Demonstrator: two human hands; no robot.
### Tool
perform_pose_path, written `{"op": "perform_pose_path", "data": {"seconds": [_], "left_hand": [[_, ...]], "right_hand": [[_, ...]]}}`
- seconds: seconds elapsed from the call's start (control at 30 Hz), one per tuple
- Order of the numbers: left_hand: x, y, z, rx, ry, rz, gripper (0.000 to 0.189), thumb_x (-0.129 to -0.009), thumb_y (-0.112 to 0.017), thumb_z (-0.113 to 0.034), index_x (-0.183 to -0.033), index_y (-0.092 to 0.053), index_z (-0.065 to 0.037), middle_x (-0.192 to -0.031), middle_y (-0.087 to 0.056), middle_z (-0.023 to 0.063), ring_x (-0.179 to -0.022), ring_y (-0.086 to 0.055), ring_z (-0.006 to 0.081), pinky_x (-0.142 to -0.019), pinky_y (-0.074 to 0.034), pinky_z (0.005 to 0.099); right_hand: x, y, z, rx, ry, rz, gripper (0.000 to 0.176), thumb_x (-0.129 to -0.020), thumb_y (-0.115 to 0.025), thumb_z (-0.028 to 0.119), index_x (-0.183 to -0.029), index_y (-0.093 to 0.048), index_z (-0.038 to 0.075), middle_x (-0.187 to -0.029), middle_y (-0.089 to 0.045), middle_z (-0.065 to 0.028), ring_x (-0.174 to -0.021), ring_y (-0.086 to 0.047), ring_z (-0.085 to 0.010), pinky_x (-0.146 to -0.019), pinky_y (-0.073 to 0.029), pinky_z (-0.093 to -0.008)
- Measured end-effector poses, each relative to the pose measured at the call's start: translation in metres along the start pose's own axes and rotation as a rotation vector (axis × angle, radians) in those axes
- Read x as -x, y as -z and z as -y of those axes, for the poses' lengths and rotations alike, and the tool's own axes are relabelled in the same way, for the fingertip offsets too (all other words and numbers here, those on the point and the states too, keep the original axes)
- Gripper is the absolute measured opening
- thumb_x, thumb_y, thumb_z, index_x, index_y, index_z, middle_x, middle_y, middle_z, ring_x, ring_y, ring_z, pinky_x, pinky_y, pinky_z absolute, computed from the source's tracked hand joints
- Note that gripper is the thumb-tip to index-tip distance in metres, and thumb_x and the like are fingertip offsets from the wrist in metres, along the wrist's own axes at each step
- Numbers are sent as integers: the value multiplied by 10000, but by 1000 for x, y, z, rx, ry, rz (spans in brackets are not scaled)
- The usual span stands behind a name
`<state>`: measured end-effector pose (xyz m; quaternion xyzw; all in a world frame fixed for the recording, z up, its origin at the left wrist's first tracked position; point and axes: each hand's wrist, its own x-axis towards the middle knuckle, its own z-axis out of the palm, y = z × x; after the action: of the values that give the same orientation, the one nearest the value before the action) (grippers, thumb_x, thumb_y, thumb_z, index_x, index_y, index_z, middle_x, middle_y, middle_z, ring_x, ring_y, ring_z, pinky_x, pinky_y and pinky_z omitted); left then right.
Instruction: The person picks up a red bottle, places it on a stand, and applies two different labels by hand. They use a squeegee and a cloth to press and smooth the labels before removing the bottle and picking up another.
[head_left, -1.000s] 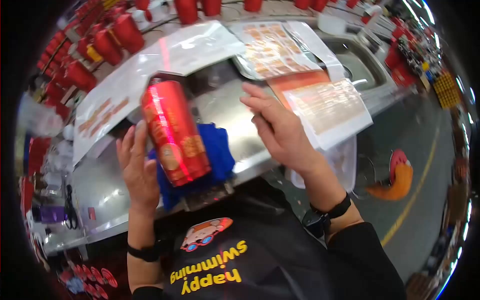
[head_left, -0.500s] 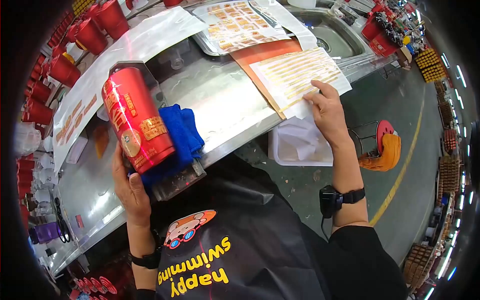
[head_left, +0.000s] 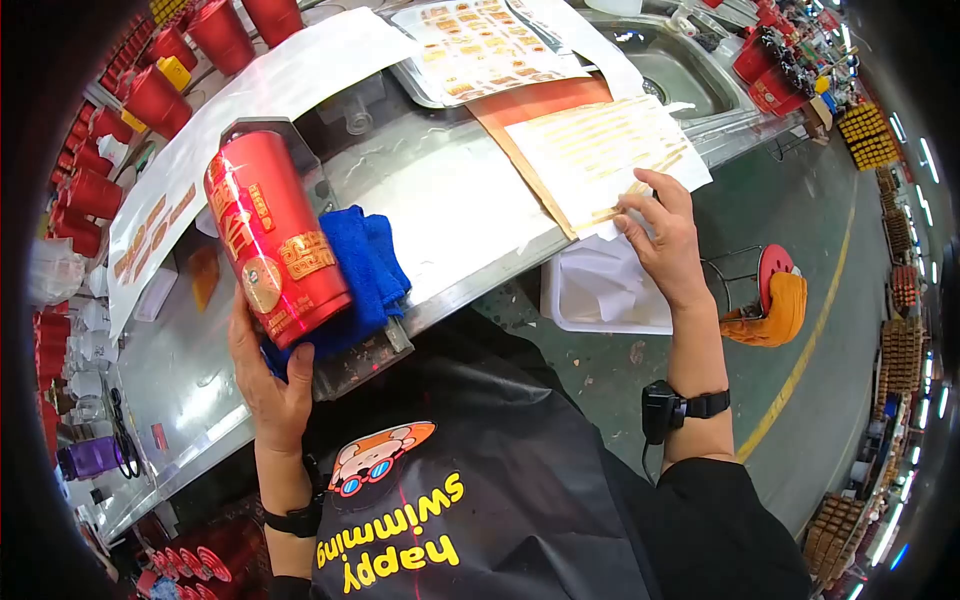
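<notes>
My left hand [head_left: 270,375] grips the lower end of a red tumbler [head_left: 272,235] with gold decals, which lies tilted on a holder over a blue cloth [head_left: 365,270]. My right hand [head_left: 665,240] pinches the near corner of a white sheet of gold sticker strips [head_left: 605,150] at the edge of the steel table [head_left: 440,205]. That sheet lies on an orange-brown sheet [head_left: 530,105].
Many red tumblers [head_left: 150,95] stand along the far left. A tray with a decal sheet [head_left: 480,50] and a sink [head_left: 675,65] lie at the back. A white bin [head_left: 605,290] hangs below the table edge, with a stool [head_left: 770,295] beside it.
My right hand swung from beside the tumbler to the sticker sheet and now pinches its corner. My left hand took hold of the tumbler's lower end.
</notes>
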<state>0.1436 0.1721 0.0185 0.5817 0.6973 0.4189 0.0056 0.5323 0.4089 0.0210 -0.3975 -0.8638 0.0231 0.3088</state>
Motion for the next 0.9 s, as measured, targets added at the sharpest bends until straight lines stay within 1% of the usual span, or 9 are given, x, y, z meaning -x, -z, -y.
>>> {"op": "perform_pose_path", "data": {"seconds": [0.07, 0.37, 0.47, 0.67, 0.77, 0.9], "left_hand": [[0, 0, 0, -7, 0, -2, 826, -929, -635, -490, -1495, -326, 26, -1456, -437, 235, -1322, -473, 337, -1090, -376, 425], [1, -1, 0, -16, 17, -11, 825, -929, -634, -495, -1492, -332, 28, -1466, -437, 232, -1334, -462, 336, -1102, -363, 429], [1, -1, 0, -21, 6, -13, 825, -928, -637, -494, -1492, -333, 25, -1464, -439, 230, -1332, -464, 333, -1100, -364, 427], [2, -1, 1, 4, 36, -10, 828, -926, -640, -496, -1491, -334, 27, -1464, -438, 227, -1334, -460, 329, -1103, -358, 423], [2, -1, 0, 14, 36, -9, 830, -926, -642, -495, -1492, -332, 27, -1466, -435, 226, -1338, -455, 328, -1107, -352, 420], [-3, 2, 0, -4, 30, -21, 831, -914, -666, -475, -1492, -338, 25, -1465, -434, 223, -1336, -457, 323, -1108, -349, 414]], "right_hand": [[3, -2, 2, 3, -32, -29, 187, -786, -775, 107, -953, -708, 58, -1272, -595, -134, -1220, -502, -356, -1005, -436, -435], [6, 1, -3, -24, -21, -43, 163, -815, -746, 103, -970, -713, 67, -1267, -592, -133, -1215, -503, -357, -1007, -430, -435], [-2, 0, 1, -6, 2, 30, 139, -818, -736, 89, -956, -721, 74, -1272, -590, -140, -1216, -500, -365, -1003, -432, -436], [-13, 6, 3, 11, 51, 92, 90, -804, -733, 64, -889, -704, 61, -1268, -589, -150, -1231, -488, -368, -1000, -433, -446], [-14, 6, 3, -32, 9, 85, 74, -808, -726, 57, -864, -678, 50, -1265, -585, -148, -1227, -485, -361, -1010, -417, -444], [-22, 4, 7, -138, -60, -4, 66, -830, -706, 59, -878, -662, 47, -1249, -582, -143, -1212, -484, -356, -1024, -392, -437]]}}
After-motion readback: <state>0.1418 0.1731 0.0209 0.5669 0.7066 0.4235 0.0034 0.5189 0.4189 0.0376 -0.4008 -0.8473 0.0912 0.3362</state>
